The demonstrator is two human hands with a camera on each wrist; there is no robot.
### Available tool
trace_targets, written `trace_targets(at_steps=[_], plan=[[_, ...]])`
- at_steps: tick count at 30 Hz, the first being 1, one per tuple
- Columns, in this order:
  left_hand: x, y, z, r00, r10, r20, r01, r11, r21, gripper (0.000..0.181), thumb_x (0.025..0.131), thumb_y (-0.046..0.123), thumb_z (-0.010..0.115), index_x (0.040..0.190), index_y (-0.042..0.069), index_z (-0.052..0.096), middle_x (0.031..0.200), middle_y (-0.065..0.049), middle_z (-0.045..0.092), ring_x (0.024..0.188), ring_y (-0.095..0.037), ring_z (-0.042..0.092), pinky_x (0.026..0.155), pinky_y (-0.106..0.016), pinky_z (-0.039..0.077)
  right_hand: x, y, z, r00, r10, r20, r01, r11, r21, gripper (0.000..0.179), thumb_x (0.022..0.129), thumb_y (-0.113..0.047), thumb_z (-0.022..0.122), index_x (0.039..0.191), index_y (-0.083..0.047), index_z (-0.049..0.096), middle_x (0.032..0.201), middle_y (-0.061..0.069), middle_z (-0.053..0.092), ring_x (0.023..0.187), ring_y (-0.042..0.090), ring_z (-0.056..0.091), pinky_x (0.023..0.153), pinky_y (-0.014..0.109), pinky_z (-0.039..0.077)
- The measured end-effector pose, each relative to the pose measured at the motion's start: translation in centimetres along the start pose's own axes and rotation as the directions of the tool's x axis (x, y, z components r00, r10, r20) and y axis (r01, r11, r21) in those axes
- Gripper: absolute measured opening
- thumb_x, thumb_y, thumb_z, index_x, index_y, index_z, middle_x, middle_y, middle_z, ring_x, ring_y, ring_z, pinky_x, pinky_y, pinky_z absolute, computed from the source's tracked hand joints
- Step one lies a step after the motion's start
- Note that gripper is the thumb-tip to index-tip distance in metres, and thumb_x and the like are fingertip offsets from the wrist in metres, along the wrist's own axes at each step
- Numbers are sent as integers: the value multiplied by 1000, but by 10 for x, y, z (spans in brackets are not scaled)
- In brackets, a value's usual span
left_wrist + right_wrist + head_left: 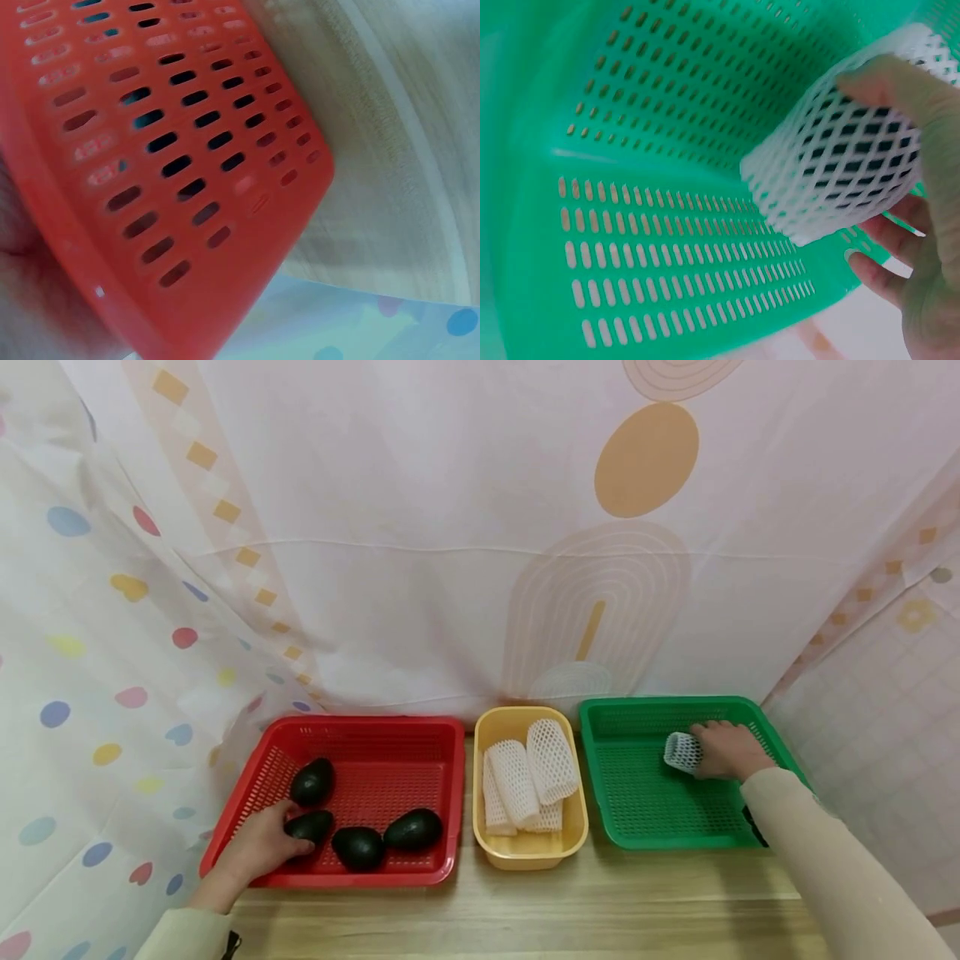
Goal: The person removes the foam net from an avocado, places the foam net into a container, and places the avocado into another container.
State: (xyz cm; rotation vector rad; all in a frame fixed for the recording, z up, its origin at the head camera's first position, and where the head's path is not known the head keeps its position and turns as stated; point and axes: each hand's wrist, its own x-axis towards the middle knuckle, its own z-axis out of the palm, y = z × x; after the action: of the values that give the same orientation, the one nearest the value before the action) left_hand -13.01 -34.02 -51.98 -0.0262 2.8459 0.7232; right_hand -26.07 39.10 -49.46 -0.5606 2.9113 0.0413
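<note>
In the head view, my left hand reaches over the near left rim of the red basket, its thumb and fingers around a dark avocado. Other avocados lie beside it: one just behind, and two to the right. My right hand is inside the green basket and grips a white foam net sleeve. Through its mesh, the right wrist view shows a dark fruit inside the sleeve, thumb on top and fingers below. The red basket's wall hides the left fingers in the left wrist view.
A yellow bin between the two baskets holds several white foam net sleeves. All three containers stand on a wooden table. Patterned curtains hang behind and at both sides.
</note>
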Motion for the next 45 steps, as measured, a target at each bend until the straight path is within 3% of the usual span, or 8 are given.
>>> trace_targets(at_steps=[9, 17, 22, 27, 36, 42, 45], plan=[[-3, 13, -15, 1000, 15, -18, -15, 1000, 21, 71, 80, 25, 89, 128, -16, 57, 116, -32, 68, 98, -39, 67, 82, -58, 55, -11, -8, -16, 999, 24, -23, -22, 997, 74, 70, 76, -26, 87, 128, 12, 58, 105, 27, 62, 86, 40, 63, 75, 60, 56], [-11, 37, -20, 988, 97, -124, -93, 995, 41, 66, 80, 22, 89, 128, -14, 61, 120, -34, 67, 97, -42, 68, 80, -58, 56, -23, -20, -28, 995, 30, -91, -20, 993, 114, 71, 77, -32, 85, 128, 9, 59, 104, 22, 62, 82, 32, 62, 71, 56, 56], [-18, 54, -19, 968, 139, -207, -134, 990, 39, 59, 82, 19, 86, 128, -11, 64, 122, -32, 66, 97, -41, 68, 80, -57, 57, -34, -24, -33, 987, 25, -158, -10, 995, 96, 71, 76, -34, 85, 128, 7, 60, 104, 21, 62, 82, 31, 62, 67, 52, 56], [-21, 67, -16, 926, 198, -322, -194, 980, 47, 55, 82, 13, 84, 129, -7, 65, 127, -30, 65, 112, -47, 64, 90, -64, 53, -47, -31, -40, 974, 47, -223, -31, 997, 77, 70, 75, -35, 84, 127, 6, 61, 105, 21, 63, 82, 31, 61, 63, 51, 56], [-31, 92, -8, 843, 270, -465, -290, 957, 29, 47, 78, 9, 86, 122, -1, 70, 124, -24, 68, 114, -46, 63, 92, -65, 51, -65, -53, -44, 952, 58, -300, -28, 994, 101, 69, 76, -35, 83, 128, 5, 62, 109, 23, 63, 85, 33, 61, 63, 51, 56], [-36, 104, 8, 781, 343, -522, -389, 921, 22, 44, 76, 6, 88, 117, 2, 72, 120, -17, 71, 111, -37, 65, 90, -55, 52, -77, -72, -42, 937, 42, -346, -4, 994, 109, 66, 74, -34, 83, 125, 3, 64, 105, 19, 65, 83, 30, 62, 61, 48, 56], [-38, 108, 14, 751, 384, -538, -441, 897, 25, 45, 76, 4, 88, 117, 3, 72, 120, -13, 71, 111, -32, 65, 93, -39, 50, -81, -82, -40, 928, 33, -370, 10, 994, 112, 65, 72, -34, 84, 123, 1, 65, 104, 17, 65, 82, 29, 62, 59, 46, 55]])
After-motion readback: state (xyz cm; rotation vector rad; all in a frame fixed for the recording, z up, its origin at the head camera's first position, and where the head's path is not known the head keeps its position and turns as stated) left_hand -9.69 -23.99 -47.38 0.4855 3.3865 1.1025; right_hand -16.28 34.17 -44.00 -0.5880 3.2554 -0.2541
